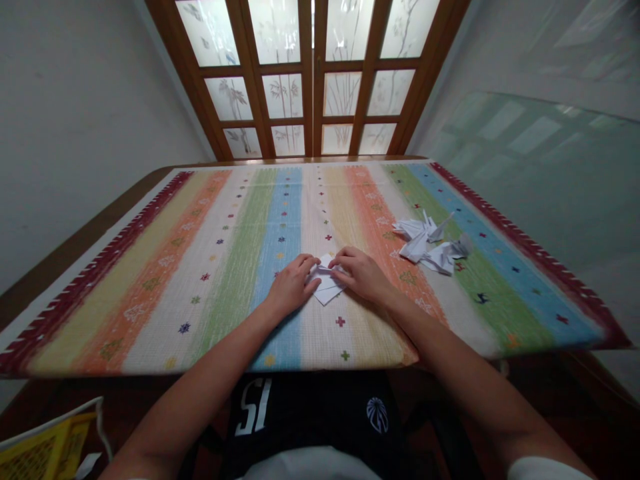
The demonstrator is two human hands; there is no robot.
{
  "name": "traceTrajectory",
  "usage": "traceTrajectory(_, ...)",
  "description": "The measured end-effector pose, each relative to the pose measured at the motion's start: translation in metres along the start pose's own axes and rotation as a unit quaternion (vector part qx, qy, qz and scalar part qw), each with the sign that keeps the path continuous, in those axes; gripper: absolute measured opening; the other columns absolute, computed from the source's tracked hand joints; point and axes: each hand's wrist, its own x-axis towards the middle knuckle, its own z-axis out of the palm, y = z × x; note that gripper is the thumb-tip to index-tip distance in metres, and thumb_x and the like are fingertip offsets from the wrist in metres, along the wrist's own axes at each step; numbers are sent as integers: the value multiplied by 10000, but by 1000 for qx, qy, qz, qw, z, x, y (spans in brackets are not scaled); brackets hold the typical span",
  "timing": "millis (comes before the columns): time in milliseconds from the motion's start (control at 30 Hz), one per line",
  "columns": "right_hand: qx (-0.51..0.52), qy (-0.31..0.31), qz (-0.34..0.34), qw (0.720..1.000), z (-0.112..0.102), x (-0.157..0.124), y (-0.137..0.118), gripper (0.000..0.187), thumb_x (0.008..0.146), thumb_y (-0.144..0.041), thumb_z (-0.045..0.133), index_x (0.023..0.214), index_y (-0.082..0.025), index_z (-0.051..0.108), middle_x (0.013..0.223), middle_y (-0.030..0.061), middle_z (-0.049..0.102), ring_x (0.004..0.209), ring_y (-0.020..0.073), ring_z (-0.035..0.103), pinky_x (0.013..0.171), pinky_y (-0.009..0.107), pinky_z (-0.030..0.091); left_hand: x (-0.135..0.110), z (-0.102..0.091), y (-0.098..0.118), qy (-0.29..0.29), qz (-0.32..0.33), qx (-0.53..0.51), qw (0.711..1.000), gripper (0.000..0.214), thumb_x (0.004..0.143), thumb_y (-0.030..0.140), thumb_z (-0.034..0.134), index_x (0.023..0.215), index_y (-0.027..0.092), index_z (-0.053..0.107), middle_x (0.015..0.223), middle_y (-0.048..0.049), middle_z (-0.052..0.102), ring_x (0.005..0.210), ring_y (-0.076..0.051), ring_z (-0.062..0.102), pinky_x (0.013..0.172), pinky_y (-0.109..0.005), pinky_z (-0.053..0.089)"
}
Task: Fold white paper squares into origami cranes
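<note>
A small white sheet of folded paper (327, 288) lies on the striped tablecloth (200, 267) near the table's front middle. My left hand (291, 285) rests on its left side, fingers curled and pressing the paper down. My right hand (361, 273) covers its right side, fingertips pinching a fold at the top. Both hands meet over the paper, which is partly hidden under them.
A pile of finished white paper cranes (431, 243) lies to the right of my hands. Behind the table stands a wooden-framed frosted window (313, 73). A glass pane (540, 167) leans at the right. A yellow object (45, 450) sits low at the left.
</note>
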Motion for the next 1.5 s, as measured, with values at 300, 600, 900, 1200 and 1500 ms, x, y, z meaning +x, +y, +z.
traceTrajectory(300,3,-4,67,998,8,0,5,258,944,-146,750,1195,-205,762,1094,96,726,946,228,689,897,368,542,0,2,-1,-2,36,52,998,80,1013,191,623,1059,181,687,1289,-140,684,1214,-306,636,1113,-513,540)
traceTrajectory(600,52,-17,91,994,7,2,5,183,894,-217,786,1005,-213,640,1015,67,693,928,238,652,863,379,514,1,1,-7,-13,45,17,999,77,963,164,699,1027,198,672,1287,-128,670,1258,-313,611,1129,-527,517)
traceTrajectory(900,199,-79,129,968,-5,2,-3,828,726,-239,907,1468,-227,540,885,-32,673,759,177,592,725,301,439,-2,-3,-1,4,37,-57,998,144,899,124,753,926,201,634,1250,-86,597,1116,-243,659,1016,-418,563)
traceTrajectory(1200,178,-57,44,981,-9,2,-7,52,841,-229,702,819,-216,657,790,0,661,725,170,577,697,290,450,-3,-8,4,88,88,-42,991,255,914,157,729,1004,234,503,1169,-89,617,1118,-268,598,1001,-426,523)
traceTrajectory(1500,2,23,-82,996,-4,-3,-4,145,919,-120,652,821,-226,656,956,76,681,895,224,620,815,333,473,-7,-12,11,108,109,37,988,285,948,196,720,1203,239,602,1307,-123,614,1230,-308,569,1082,-486,490)
